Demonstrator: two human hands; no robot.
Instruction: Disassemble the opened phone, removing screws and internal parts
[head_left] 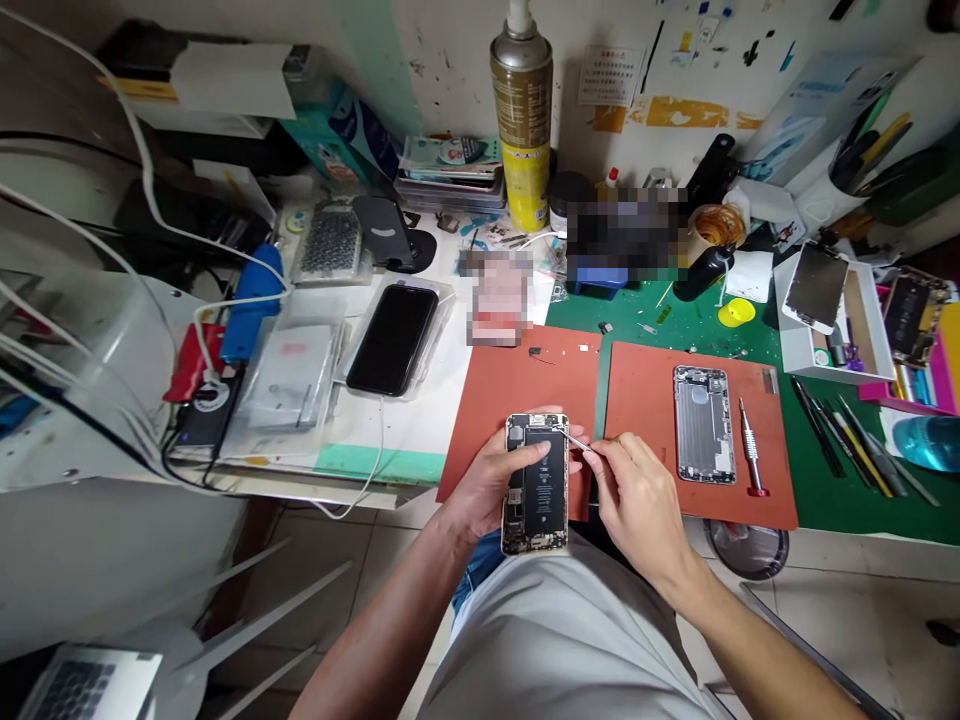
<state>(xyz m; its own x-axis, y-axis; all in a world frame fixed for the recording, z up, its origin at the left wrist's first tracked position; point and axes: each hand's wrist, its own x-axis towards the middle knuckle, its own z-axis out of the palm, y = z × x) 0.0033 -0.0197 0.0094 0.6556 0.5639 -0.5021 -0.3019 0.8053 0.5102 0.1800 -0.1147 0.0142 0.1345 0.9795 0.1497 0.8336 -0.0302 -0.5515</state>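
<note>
In the head view my left hand (491,475) grips an opened smartphone (546,495), its thumb lying across the black battery. The phone is tilted up over the mat's front edge, with its circuit board and battery bare. My right hand (634,490) pinches a thin metal tool (576,440), which looks like tweezers or a pry tool. The tool's tip meets the phone near its upper right corner. Right of my hands, an empty silver phone housing (703,425) lies on an orange mat (637,400). Beside the housing is a screwdriver (750,450) with a red end.
Left of the mats, a black-screened phone (394,340) rests on a plastic case. Tweezers and pens (855,440) lie on the green mat at right, below a white box (832,340) of parts. A tall spray can (521,120) stands at the back. White cables (150,180) hang at left.
</note>
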